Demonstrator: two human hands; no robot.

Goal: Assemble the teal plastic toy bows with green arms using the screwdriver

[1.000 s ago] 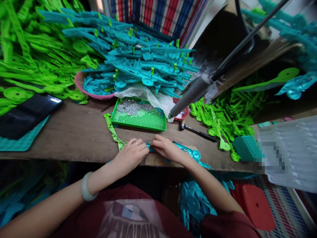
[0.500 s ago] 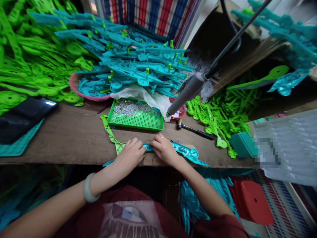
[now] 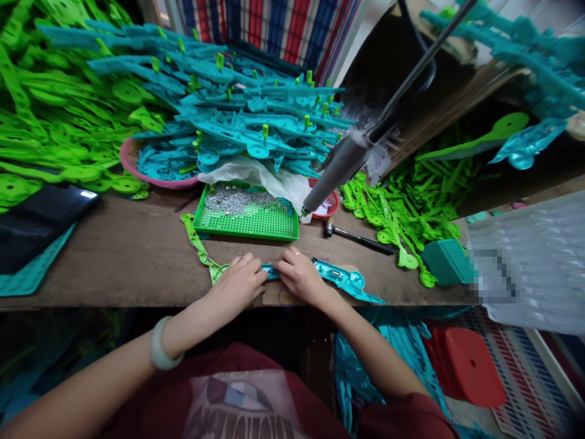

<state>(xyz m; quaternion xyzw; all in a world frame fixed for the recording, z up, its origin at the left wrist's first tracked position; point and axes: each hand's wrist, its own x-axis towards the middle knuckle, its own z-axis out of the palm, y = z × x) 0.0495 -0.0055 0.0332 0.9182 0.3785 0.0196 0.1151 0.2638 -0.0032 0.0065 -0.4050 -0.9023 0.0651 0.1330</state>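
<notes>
A long blue plastic part (image 3: 336, 274) lies along the front edge of the wooden table, with small fittings and thin wire in it. My left hand (image 3: 242, 278), fingers bent, grips its left stretch. Close by on the right, my right hand (image 3: 298, 274), with a ring on it, pinches the middle of the same part. A short blue piece of it shows between the hands. The fingertips are partly hidden. A green plastic part (image 3: 197, 244) runs from beside the tray down to my left hand, with a wire along it.
Behind the hands sits a green tray (image 3: 247, 227) of small metal pieces. A hammer (image 3: 361, 236) lies right of it, under a hanging grey tool (image 3: 336, 171). Blue parts (image 3: 256, 116) and green parts (image 3: 59, 110) are piled behind. A black object (image 3: 46, 225) lies at left.
The whole view has shifted slightly, with the scene a little further left. Both hands keep nearly the same grip on the blue part.
</notes>
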